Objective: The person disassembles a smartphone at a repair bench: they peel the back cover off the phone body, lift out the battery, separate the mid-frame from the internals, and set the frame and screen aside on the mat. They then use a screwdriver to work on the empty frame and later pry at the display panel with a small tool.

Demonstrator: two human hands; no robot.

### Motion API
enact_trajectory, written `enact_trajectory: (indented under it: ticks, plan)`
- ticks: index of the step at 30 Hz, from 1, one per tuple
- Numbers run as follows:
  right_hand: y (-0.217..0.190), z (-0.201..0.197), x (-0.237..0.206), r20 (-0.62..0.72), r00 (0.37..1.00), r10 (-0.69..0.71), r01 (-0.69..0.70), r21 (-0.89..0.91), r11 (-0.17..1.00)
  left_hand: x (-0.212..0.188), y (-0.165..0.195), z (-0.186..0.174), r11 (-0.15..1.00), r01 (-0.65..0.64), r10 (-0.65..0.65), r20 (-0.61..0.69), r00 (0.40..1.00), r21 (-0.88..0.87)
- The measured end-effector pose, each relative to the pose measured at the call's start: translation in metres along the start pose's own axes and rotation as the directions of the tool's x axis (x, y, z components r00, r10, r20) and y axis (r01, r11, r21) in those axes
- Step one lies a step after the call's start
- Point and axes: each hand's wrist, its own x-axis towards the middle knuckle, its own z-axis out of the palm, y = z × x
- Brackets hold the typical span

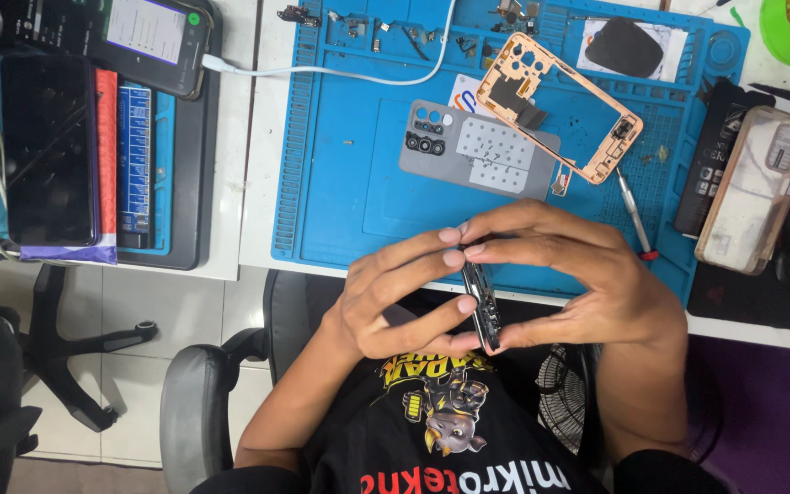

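Both hands meet at the centre of the view, pinching a slim dark phone body (pixel 483 306) held edge-on between them. The left hand (pixel 390 302) curls its fingers against the piece from nine o'clock; the right hand (pixel 587 284) closes on it from three o'clock, fingertips on its upper end. At twelve o'clock lies a blue work mat (pixel 340 183) bearing a grey back cover (pixel 477 151) and a copper-coloured frame (pixel 564 105). A small screwdriver (pixel 635 215) rests at two o'clock, just beside the frame.
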Motion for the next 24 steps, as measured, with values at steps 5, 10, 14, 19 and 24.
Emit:
enact_trajectory:
  ticks: [5, 10, 14, 19, 24]
  plan:
    - [0.0033, 0.0021, 0.0005, -0.010, 1.000, -0.026, 0.026, 0.025, 0.999, 0.0015, -0.0023, -0.0002, 0.998, -0.012, 0.012, 0.004, 1.000, -0.068]
    - [0.0054, 0.0055, -0.0003, -0.024, 0.999, -0.038, 0.039, 0.037, 0.999, 0.0037, -0.0008, -0.0031, 0.997, -0.001, 0.002, 0.025, 1.000, -0.075]
    - [0.0063, 0.0059, -0.0010, -0.035, 0.998, -0.050, 0.051, 0.020, 0.999, 0.0051, 0.0005, -0.0036, 0.998, -0.014, 0.015, 0.024, 1.000, -0.053]
    - [0.0067, 0.0044, -0.0021, -0.031, 0.998, -0.059, 0.059, 0.014, 0.998, 0.0059, 0.0020, -0.0029, 0.999, -0.011, 0.012, 0.028, 1.000, -0.035]
    - [0.0068, 0.0036, -0.0040, -0.049, 0.998, -0.051, 0.052, 0.020, 0.998, 0.0070, 0.0042, -0.0030, 1.000, -0.002, 0.003, 0.033, 0.999, -0.029]
